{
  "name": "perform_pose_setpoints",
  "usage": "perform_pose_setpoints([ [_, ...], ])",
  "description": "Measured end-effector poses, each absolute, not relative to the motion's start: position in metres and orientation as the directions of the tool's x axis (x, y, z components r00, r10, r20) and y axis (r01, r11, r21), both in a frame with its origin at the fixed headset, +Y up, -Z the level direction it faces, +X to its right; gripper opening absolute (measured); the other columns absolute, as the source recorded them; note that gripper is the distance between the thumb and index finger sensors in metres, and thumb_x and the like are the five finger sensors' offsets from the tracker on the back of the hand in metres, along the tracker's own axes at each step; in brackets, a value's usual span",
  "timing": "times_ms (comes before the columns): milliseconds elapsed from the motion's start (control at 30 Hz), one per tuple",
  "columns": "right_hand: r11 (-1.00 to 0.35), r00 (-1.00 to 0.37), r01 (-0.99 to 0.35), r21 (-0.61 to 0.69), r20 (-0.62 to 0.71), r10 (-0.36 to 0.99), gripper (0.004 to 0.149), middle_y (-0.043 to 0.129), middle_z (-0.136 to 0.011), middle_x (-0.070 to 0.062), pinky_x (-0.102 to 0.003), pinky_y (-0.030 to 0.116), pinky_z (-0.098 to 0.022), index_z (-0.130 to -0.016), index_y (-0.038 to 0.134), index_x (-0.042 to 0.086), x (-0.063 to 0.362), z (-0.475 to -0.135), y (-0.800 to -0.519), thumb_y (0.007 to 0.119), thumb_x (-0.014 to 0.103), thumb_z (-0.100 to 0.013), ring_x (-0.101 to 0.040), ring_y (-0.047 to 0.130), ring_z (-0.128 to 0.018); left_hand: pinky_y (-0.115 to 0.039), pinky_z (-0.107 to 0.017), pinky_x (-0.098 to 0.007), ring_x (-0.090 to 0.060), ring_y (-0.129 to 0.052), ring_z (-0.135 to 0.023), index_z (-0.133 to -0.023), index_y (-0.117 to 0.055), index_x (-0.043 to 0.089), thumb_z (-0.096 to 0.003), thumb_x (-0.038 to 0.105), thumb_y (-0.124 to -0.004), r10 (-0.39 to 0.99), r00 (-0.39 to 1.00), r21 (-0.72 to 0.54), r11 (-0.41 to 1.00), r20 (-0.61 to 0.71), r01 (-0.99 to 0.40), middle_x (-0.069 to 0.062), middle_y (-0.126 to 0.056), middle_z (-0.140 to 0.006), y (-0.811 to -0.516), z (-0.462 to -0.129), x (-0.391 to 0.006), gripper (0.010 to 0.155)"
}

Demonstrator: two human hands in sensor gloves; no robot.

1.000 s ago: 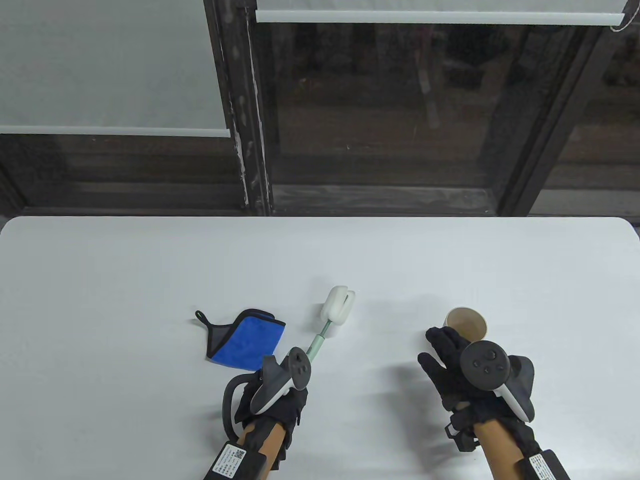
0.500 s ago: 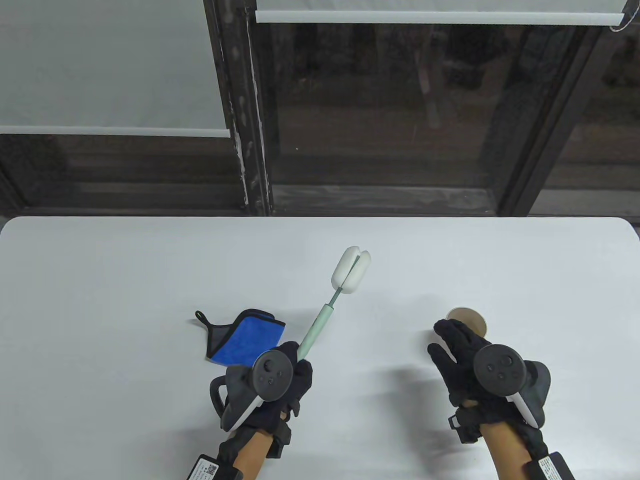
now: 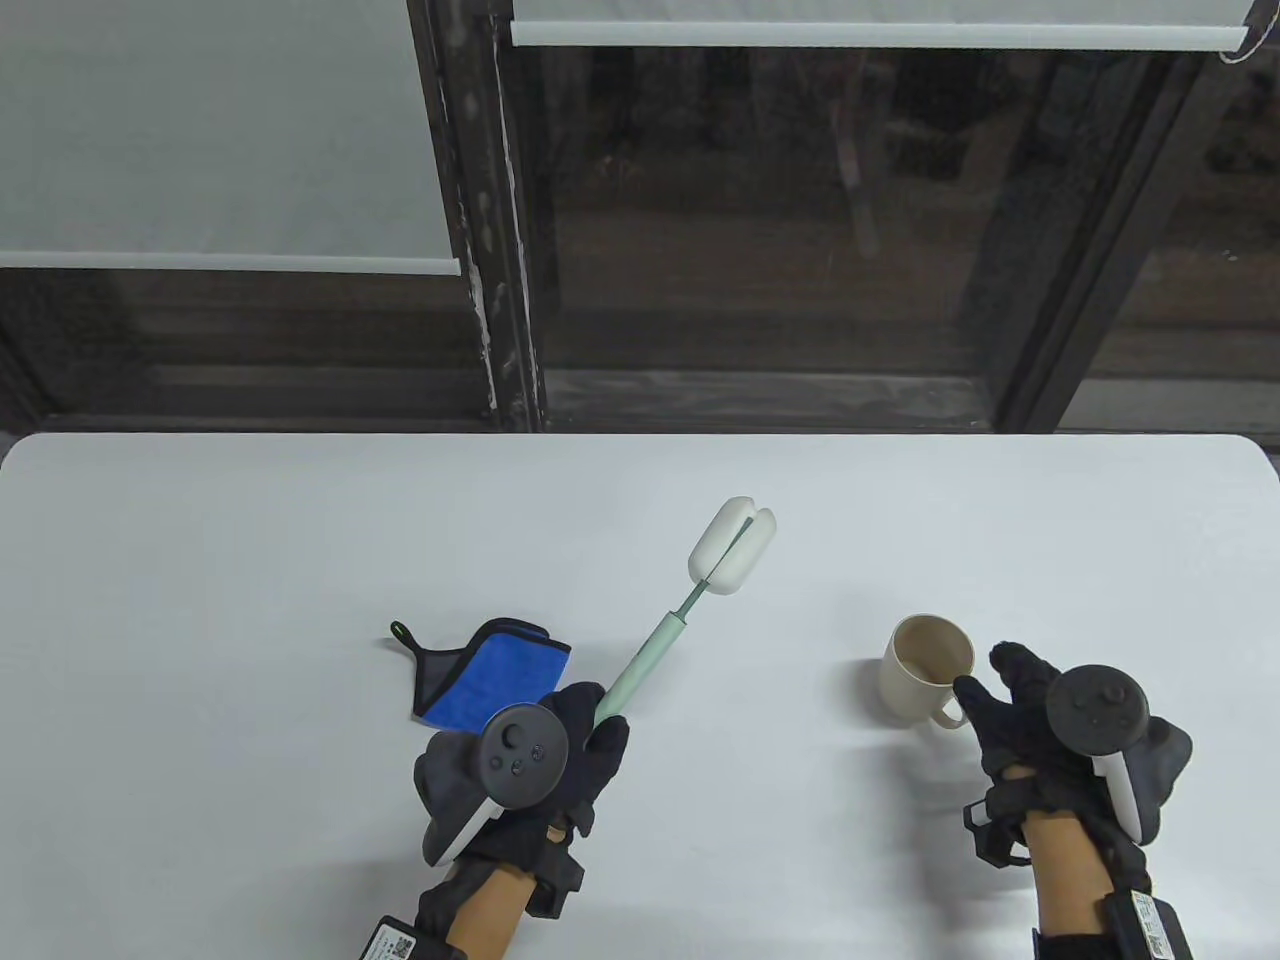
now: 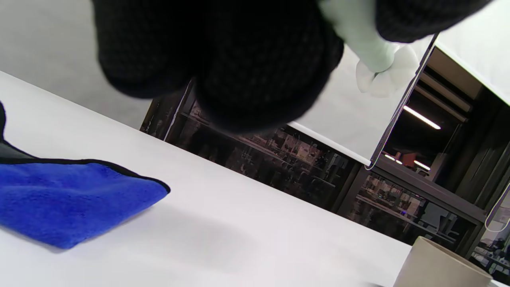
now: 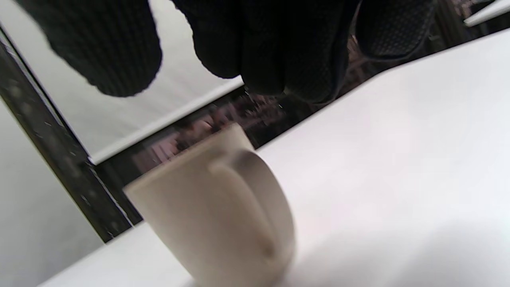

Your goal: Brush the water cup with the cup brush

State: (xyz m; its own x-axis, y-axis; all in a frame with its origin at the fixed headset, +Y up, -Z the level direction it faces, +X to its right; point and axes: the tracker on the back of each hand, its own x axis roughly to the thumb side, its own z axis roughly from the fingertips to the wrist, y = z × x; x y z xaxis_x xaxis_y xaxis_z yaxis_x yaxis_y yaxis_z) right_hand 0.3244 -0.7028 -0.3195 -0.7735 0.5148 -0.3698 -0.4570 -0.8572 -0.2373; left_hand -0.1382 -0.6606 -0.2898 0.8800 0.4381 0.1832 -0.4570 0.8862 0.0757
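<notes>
- The white table (image 3: 300,520) carries everything; the person's 2 gloved hands come in from its near edge, well apart from each other.
- The blue cloth (image 3: 495,675) lies folded on the table just beyond and to the left of the left hand, and no hand touches it.
- The left hand (image 3: 545,765) is closed around the lower end of the cup brush (image 3: 655,645) and holds it clear of the table. The brush's long axis runs from that hand up and to the right, ending in the white sponge head (image 3: 732,547), which points past the cup's far-left side instead of down into it.
- The right hand (image 3: 1025,715) sits just right of the water cup (image 3: 928,670), fingers loosely spread and gripping nothing. Its fingertips (image 3: 968,690) are at the handle; the blurred right wrist view suggests a small gap, so contact is uncertain.
- The water cup stands upright on the table, mouth up, handle turned toward the right hand. It lies to the right of the brush head, between the 2 hands but far nearer the right one.
- Judged from this layout, the right hand is placed to steady the cup by its handle, while the left must swing the brush head rightward and tip it downward to enter the cup's mouth.
</notes>
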Motion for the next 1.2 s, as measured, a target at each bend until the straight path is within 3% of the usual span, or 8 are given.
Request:
perform_pose_setpoints([
  [267, -0.900, -0.797, -0.433, -0.053, -0.444, 0.410, 0.064, 0.075, -0.096, 0.005, -0.049, 0.070, -0.064, -0.097, 0.064, 0.032, 0.320, -0.331, -0.738, 0.080, 0.062, -0.042, -0.021, 0.090, -0.083, -0.091, -0.036, -0.035, -0.006, -0.108, -0.029, -0.088, -0.076, 0.026, -0.0421, 0.064, -0.071, 0.448, 0.874, 0.063, 0.883, 0.187, -0.466, 0.002, -0.097, -0.064, -0.661, -0.290, -0.139, 0.060],
  [567, -0.838, -0.724, -0.538, -0.092, -0.457, 0.516, 0.042, 0.077, -0.093, 0.013, -0.042, 0.075, -0.064, -0.087, 0.071, 0.043, 0.326, -0.334, -0.751, 0.077, 0.054, -0.048, -0.014, 0.093, -0.080, -0.089, -0.039, -0.036, -0.008, -0.108, -0.034, -0.090, -0.075, 0.026, -0.0425, 0.063, -0.072, 0.430, 0.881, 0.036, 0.895, 0.199, -0.445, 0.001, -0.096, -0.067, -0.665, -0.291, -0.136, 0.060],
  [733, -0.834, -0.741, -0.528, -0.163, -0.392, 0.545, 0.037, 0.079, -0.091, 0.017, -0.035, 0.081, -0.061, -0.081, 0.074, 0.045, 0.326, -0.332, -0.738, 0.080, 0.056, -0.046, -0.011, 0.099, -0.077, -0.089, -0.040, -0.037, -0.009, -0.108, -0.036, -0.090, -0.075, 0.026, -0.0427, 0.062, -0.072, 0.436, 0.877, 0.033, 0.892, 0.203, -0.451, 0.001, -0.096, -0.068, -0.665, -0.292, -0.137, 0.060],
  [933, -0.817, -0.762, -0.518, -0.254, -0.296, 0.576, 0.036, 0.082, -0.088, 0.016, -0.036, 0.083, -0.060, -0.078, 0.078, 0.044, 0.318, -0.327, -0.717, 0.085, 0.054, -0.043, -0.012, 0.101, -0.075, -0.087, -0.045, -0.039, -0.012, -0.107, -0.045, -0.095, -0.070, 0.027, -0.0451, 0.056, -0.071, 0.417, 0.884, 0.006, 0.904, 0.212, -0.427, 0.000, -0.093, -0.079, -0.666, -0.292, -0.135, 0.058],
  [1200, -0.842, -0.888, -0.402, -0.360, -0.071, 0.455, 0.037, 0.079, -0.094, 0.012, -0.036, 0.083, -0.059, -0.076, 0.080, 0.042, 0.283, -0.312, -0.678, 0.087, 0.054, -0.042, -0.013, 0.100, -0.076, -0.082, -0.052, -0.041, -0.013, -0.103, -0.052, -0.097, -0.069, 0.031, -0.0455, 0.055, -0.072, 0.361, 0.892, 0.003, 0.927, 0.272, -0.376, 0.000, -0.089, -0.081, -0.663, -0.290, -0.129, 0.057],
])
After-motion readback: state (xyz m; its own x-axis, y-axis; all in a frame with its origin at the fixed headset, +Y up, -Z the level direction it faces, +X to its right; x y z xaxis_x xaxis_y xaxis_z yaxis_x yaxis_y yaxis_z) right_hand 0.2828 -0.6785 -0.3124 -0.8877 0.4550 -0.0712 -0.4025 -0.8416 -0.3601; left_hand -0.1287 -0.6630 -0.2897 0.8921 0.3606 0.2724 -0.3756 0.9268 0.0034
